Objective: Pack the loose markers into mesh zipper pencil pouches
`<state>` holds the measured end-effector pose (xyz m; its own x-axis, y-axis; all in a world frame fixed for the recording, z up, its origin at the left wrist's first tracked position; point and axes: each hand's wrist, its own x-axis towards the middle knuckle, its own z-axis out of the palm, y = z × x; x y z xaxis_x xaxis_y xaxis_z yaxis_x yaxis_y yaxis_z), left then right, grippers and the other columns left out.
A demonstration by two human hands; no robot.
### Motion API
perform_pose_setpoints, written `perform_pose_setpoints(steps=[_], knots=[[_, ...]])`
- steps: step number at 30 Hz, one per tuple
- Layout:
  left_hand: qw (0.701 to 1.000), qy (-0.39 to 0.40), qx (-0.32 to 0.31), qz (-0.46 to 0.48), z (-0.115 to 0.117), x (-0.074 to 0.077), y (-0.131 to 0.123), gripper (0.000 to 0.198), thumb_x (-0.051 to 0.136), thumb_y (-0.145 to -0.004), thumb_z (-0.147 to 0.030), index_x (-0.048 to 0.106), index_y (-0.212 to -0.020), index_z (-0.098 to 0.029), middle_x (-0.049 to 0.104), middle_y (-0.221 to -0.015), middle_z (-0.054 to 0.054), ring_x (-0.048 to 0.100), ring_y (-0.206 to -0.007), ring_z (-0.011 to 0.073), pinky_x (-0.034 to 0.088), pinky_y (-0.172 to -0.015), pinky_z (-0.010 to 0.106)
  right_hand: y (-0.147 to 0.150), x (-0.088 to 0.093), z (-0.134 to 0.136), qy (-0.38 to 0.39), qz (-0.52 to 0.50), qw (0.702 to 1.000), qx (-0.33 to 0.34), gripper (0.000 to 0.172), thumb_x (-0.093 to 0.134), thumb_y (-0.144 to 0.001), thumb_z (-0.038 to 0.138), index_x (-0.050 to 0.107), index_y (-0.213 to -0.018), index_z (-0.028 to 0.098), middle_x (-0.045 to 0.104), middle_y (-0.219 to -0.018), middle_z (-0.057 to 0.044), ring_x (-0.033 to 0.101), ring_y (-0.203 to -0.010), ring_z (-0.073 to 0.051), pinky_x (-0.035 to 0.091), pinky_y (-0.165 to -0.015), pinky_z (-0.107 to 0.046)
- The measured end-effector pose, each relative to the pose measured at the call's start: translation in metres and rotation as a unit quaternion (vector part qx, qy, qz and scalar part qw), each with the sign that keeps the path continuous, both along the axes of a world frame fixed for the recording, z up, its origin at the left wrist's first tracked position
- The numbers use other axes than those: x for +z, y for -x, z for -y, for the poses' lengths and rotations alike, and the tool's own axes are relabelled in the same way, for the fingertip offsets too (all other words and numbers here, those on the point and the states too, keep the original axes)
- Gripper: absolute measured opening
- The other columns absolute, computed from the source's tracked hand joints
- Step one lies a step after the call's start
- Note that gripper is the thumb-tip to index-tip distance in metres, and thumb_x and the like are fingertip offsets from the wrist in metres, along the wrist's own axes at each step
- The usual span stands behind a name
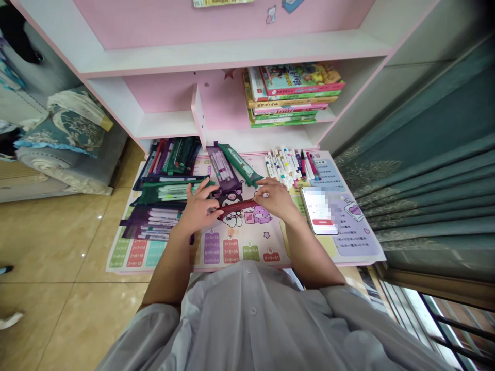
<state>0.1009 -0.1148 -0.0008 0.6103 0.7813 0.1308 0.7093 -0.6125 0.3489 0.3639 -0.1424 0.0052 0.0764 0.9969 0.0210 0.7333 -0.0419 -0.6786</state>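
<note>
A narrow dark red pouch (240,206) stretches between my two hands just above the desk mat. My left hand (199,207) pinches its left end, with the other fingers spread. At the right end, my right hand (274,197) grips it between thumb and fingers. Beyond it lie a purple mesh pouch with pens (223,167) and a green mesh pouch (240,164). To the left of my left hand are a green pouch with markers (174,190) and a purple pouch with markers (154,221). Whether the red pouch contains anything, I cannot tell.
Loose markers (284,165) lie at the back right of the desk mat (266,242). A phone (319,211) rests right of my right hand. More filled pouches (176,154) are piled at the back left. Stacked books (294,98) stand on the shelf behind.
</note>
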Motion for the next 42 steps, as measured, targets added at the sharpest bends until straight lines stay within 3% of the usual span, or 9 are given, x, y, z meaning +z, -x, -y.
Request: perform_pose_setpoints(steps=[6, 42], knots=[[1.000, 0.007, 0.003, 0.001, 0.000, 0.002, 0.000, 0.022, 0.064, -0.085, -0.033, 0.068, -0.067, -0.021, 0.057, -0.143, 0.006, 0.029, -0.149, 0.0395, 0.010, -0.116, 0.074, -0.007, 0.002, -0.001, 0.003, 0.003, 1.000, -0.010, 0.017, 0.066, -0.074, 0.019, 0.068, -0.058, 0.023, 0.070, -0.122, -0.006, 0.055, -0.128, -0.031, 0.036, -0.111, -0.058], [1.000, -0.007, 0.014, 0.005, -0.002, -0.001, 0.003, 0.023, 0.065, -0.085, -0.035, 0.068, -0.067, -0.022, 0.057, -0.143, 0.005, 0.031, -0.148, 0.0389, 0.010, -0.117, 0.074, -0.030, 0.005, -0.005, 0.034, -0.022, 0.998, -0.057, 0.014, 0.063, -0.071, 0.021, 0.068, -0.058, 0.022, 0.069, -0.124, -0.005, 0.058, -0.121, -0.031, 0.040, -0.106, -0.056]])
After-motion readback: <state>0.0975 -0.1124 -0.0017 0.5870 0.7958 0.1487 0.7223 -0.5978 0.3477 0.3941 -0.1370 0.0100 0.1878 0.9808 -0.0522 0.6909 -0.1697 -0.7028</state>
